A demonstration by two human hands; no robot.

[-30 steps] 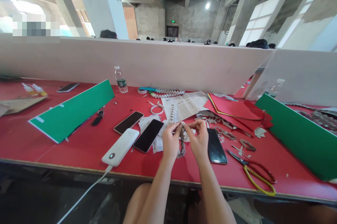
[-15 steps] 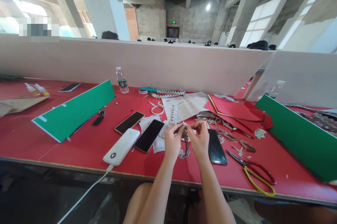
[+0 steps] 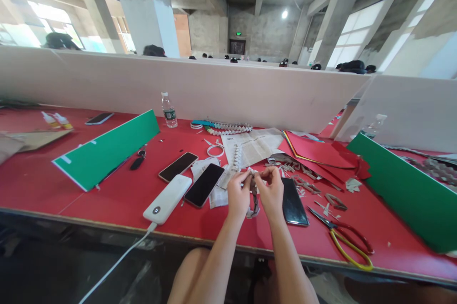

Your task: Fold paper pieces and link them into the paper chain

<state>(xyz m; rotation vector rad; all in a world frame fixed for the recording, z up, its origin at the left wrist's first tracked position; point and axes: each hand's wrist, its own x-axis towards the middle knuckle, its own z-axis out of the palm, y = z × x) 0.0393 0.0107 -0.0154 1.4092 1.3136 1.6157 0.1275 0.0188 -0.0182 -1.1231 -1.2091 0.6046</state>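
Paper chain (image 3: 253, 199) pinched between left hand (image 3: 238, 194) and right hand (image 3: 272, 193), dangling below.

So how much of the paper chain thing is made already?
Looks part done. One finished folded chain lies by the divider, and a short white one rests on the newspaper. The left hand and right hand pinch the top of another chain, which hangs short. Loose cut strips wait beside the scissors, so plenty seems left.
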